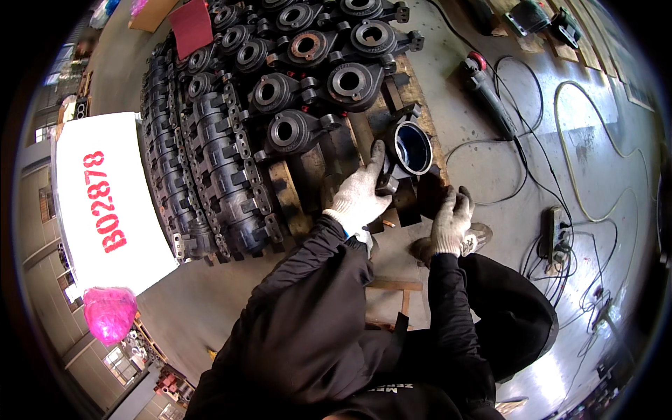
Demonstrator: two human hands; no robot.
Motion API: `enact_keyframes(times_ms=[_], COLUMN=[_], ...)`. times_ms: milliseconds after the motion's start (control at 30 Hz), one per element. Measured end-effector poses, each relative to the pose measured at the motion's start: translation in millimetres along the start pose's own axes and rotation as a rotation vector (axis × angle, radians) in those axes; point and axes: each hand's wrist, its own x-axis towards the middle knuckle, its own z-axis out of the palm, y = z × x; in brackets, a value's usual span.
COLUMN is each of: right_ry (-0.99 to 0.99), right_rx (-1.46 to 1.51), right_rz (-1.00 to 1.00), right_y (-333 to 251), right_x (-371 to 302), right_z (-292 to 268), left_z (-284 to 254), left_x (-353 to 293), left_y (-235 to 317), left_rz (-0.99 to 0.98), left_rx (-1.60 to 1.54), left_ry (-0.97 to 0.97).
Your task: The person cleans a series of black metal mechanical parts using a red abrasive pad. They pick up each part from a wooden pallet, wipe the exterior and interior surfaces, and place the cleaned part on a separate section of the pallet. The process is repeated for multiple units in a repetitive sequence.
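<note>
A black metal casting (392, 162) with a wide round bore and lugs at its ends sits on the near right part of a wooden pallet (286, 199). My left hand (358, 194), in a whitish knitted glove, is at its left side. The index finger stretches along the casting and the thumb is by its lower lug, so the hand straddles that lug. Below and right of the casting is my right hand (450, 225), gloved alike. It holds nothing, and its fingers point up and apart, their tips darkened with dirt. A shoe shows behind it.
Several similar castings (287, 131) cover the pallet's far side. Rows of linked black track parts (222, 161) line its left. A white sheet (105, 196) and pink wrapped bundle (110, 315) lie farther left. On the right floor are a grinder (490, 101), cables and a power strip (558, 236).
</note>
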Motion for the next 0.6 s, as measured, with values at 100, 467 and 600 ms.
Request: enact_keyframes(times_ms=[100, 467, 600], right_ry=[0.075, -0.197, -0.403], right_rx=[-0.269, -0.625, -0.589], right_rz=[-0.151, -0.386, -0.294], right_y=[2.6, 1.6, 4.2], right_x=[7.3, -16.1, -14.3], right_z=[9.0, 20.0, 14.0], left_z=[3.3, 6.7, 7.6], left_x=[0.5, -1.8, -4.0], left_y=[-5.3, -15.2, -16.5], left_rz=[0.001, 0.018, 0.055], left_rx=[-0.051, -0.033, -0.063], left_ry=[0.013, 0.086, 0.113])
